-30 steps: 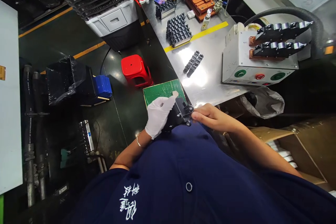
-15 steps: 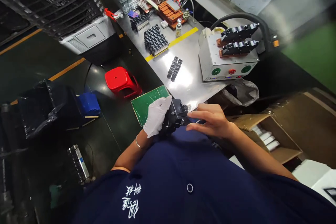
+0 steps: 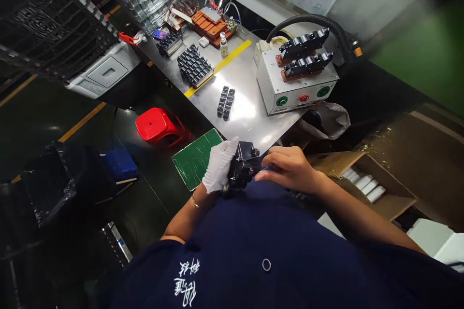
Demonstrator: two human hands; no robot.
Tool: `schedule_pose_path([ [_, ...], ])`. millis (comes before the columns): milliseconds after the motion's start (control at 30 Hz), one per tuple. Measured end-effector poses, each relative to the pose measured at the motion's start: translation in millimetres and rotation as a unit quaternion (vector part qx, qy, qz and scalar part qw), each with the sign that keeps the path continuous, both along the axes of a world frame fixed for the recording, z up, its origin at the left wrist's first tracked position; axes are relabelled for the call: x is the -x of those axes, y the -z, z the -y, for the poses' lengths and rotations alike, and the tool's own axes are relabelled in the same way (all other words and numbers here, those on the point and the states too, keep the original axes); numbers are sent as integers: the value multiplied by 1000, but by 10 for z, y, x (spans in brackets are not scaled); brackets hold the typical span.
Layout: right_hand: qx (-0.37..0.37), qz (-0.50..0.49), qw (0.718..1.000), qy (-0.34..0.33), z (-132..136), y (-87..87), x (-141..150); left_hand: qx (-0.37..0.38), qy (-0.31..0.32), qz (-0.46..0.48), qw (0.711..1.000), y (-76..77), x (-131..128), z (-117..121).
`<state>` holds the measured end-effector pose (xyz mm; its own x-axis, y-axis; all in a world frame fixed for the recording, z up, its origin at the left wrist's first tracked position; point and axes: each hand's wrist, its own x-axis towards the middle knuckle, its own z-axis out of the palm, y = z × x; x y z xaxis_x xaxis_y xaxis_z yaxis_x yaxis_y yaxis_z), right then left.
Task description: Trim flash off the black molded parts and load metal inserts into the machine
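In the head view, my left hand (image 3: 220, 166), in a white glove, is closed around a black moulded plastic part (image 3: 246, 157) in front of my chest. The part has a flat upper face and small knobs at its right end. My bare right hand (image 3: 290, 169) is at that end, its thumb and index finger drawn together in a pinch. What lies between those fingertips is too small and dark to make out. Two slim black plastic strips (image 3: 225, 103) lie side by side on the metal table (image 3: 250, 128) beyond my hands.
A white control box (image 3: 300, 82) with buttons carries two black parts on copper-coloured holders. Rows of black parts (image 3: 195, 67) sit near the yellow tape. An orange fixture (image 3: 210, 24) stands behind. A green board (image 3: 195, 159), red stool (image 3: 154, 125) and open carton (image 3: 369, 183) surround me.
My right thumb and index finger have closed from a spread position into a pinch at the black part's right end. My left hand keeps its hold. The camera view has shifted slightly.
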<state>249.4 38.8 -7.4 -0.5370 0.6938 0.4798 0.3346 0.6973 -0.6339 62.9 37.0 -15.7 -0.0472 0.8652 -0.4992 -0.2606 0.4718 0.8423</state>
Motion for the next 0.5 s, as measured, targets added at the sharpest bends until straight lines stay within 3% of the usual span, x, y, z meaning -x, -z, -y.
schedule_pose_path([
  [200,6,83,996,42,-113,13,-122,-8,-37,-53,998,-22,-137,-129],
  [300,31,107,994,18,-152,2,-187,-14,-33,-68,997,-16,-206,-171],
  [433,97,63,993,-28,-208,82,-326,-7,-30,-47,998,19,-338,-255],
  [500,157,-2,988,-7,-242,203,-376,13,-32,2,999,55,-405,-330],
])
